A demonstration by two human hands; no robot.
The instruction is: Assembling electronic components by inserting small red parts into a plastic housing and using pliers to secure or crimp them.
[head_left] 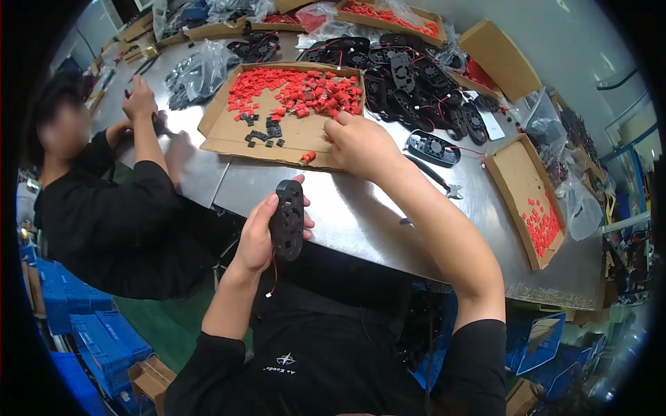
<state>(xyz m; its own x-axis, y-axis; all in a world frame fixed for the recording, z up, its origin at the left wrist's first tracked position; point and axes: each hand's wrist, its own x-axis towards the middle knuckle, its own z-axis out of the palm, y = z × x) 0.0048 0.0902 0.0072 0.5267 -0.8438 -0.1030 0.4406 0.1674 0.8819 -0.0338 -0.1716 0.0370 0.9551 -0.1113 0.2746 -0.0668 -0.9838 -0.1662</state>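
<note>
My left hand [257, 239] is closed around a long black plastic housing [287, 220] with rounded ends and cut-outs, held upright in front of the table edge. A thin red wire with a small white connector [269, 295] dangles from its lower end. My right hand [364, 147] reaches over the near right side of a shallow cardboard tray [225, 133]. Its fingers are bent together beside a heap of small red plastic parts [316, 93]; what they pinch, if anything, is too small to make out. Small black pieces [272, 129] and a lone red part [309, 158] lie in the tray.
Black housings [402, 73] are piled behind my right hand; one with a fan [433, 148] lies nearer, beside pliers [451, 188]. A second cardboard tray [501, 166] with red pieces stands at right. A co-worker [104, 201] works at left, near a plastic bag [201, 73].
</note>
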